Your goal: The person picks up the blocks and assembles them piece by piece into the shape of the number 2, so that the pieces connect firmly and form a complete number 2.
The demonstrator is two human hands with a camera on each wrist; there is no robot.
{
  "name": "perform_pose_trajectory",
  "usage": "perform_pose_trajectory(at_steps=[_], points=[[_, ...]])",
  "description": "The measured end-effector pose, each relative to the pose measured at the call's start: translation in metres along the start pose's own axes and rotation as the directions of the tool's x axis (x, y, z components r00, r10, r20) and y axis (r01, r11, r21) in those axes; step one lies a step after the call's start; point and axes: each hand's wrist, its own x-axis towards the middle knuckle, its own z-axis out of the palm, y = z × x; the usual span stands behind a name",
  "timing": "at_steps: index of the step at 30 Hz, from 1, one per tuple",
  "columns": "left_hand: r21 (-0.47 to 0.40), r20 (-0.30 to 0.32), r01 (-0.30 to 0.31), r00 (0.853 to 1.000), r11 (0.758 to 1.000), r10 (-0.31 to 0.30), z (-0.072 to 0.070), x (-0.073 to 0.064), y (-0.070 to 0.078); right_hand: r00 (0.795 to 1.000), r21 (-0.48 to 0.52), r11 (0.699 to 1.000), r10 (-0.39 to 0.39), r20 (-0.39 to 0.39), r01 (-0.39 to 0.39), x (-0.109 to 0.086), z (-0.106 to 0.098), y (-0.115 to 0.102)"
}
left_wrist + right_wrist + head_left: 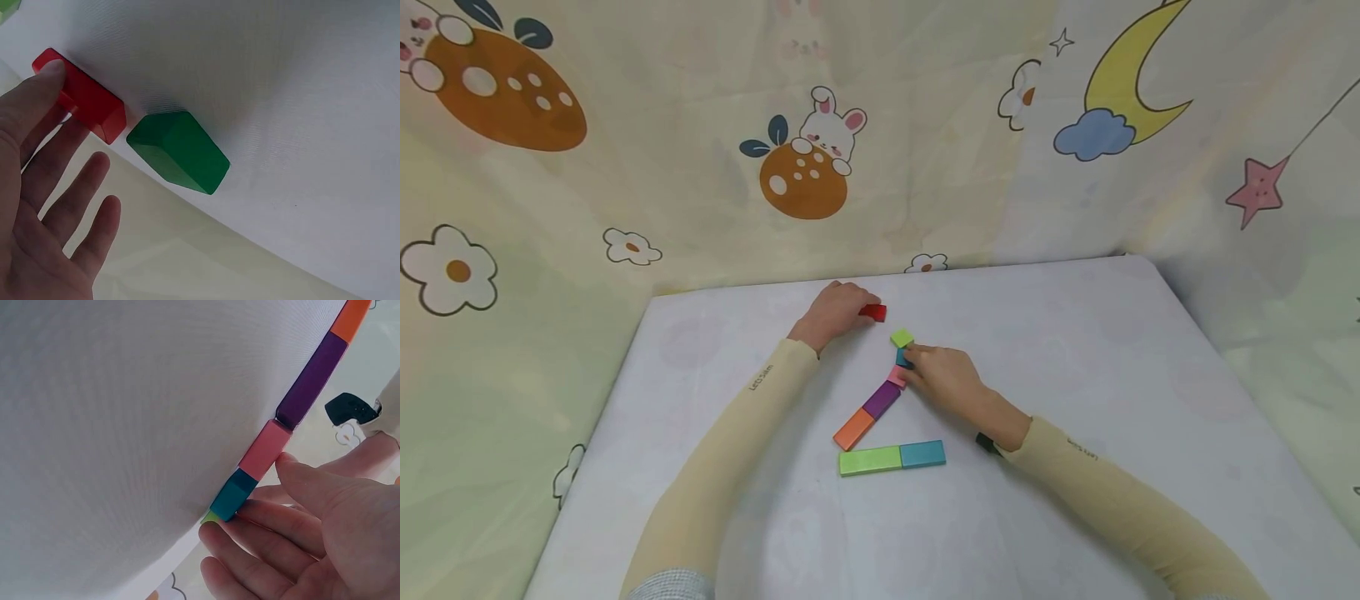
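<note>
My left hand (837, 312) pinches a red block (84, 94) at the far side of the table, thumb on one face and fingers behind. Close beside it stands a green block (181, 150), hidden behind the hand in the head view. My right hand (950, 379) lies along the right side of a bent row of blocks. Its thumb is at the pink block (265, 450), its fingertips at the teal block (234, 494) and the light green block (902, 337). A purple block (882, 400) and an orange block (853, 429) continue that row toward me.
Nearer to me, a long light green block (869, 461) and a blue-teal block (922, 454) lie end to end. The white table (1037, 533) meets a patterned cloth backdrop (700, 167) at its far edge. A dark device (987, 443) sits at my right wrist.
</note>
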Motion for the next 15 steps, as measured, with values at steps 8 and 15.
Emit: perform_pose_trajectory(at_steps=[8,15], points=[[0.031,0.007,0.007,1.000,1.000,-0.007,-0.0010,0.0033,0.0020,1.000,-0.005,1.000,0.005,0.010,-0.005,-0.0004,-0.0011,-0.0008],[0.049,0.001,-0.009,1.000,0.999,0.009,0.0008,0.0045,0.0027,1.000,-0.009,1.000,0.008,0.013,-0.008,-0.0002,-0.0009,-0.0006]])
